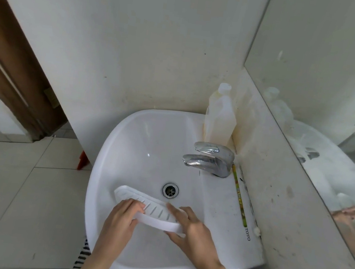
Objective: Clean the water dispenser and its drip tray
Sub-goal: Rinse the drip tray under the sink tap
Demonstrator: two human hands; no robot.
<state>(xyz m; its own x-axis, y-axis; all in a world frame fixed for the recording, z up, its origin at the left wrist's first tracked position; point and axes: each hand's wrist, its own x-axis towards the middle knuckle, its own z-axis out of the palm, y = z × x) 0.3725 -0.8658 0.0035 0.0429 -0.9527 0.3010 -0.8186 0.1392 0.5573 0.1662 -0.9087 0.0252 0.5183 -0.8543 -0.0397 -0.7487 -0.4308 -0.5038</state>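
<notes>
1. Two hands hold one white drip tray [140,201] over the bowl of the sink [126,141], on the near side of the drain [170,190].
2. The tray is a long, curved plastic piece with a row of slots along its top face; its far end reaches left of the drain, and its near long edge faces the person.
3. The left hand [123,217] grips the tray's near edge left of the drain: the fingers curl over onto the slotted top, and the thumb sits under the rim.
4. The right hand [191,226] grips the tray's other end, just on the near side of the drain and slightly to its right. Its thumb [173,209] lies pressed along the slotted top, while the remaining fingers wrap beneath the edge.
5. Both hands are closed around the tray, neither spread flat.
6. Whether the tray touches the basin floor cannot be told.
7. A chrome faucet [209,161] stands beyond and right of the drain, its spout pointing towards the bowl; no stream of water is visible.
8. A pale plastic bottle [220,119] stands farther beyond the drain, in the corner against the wall.
9. A thin green and yellow stick [240,201] lies on the sink's ledge, right of the drain.
10. A mirror [333,109] fills the wall farther right of the drain.
</notes>
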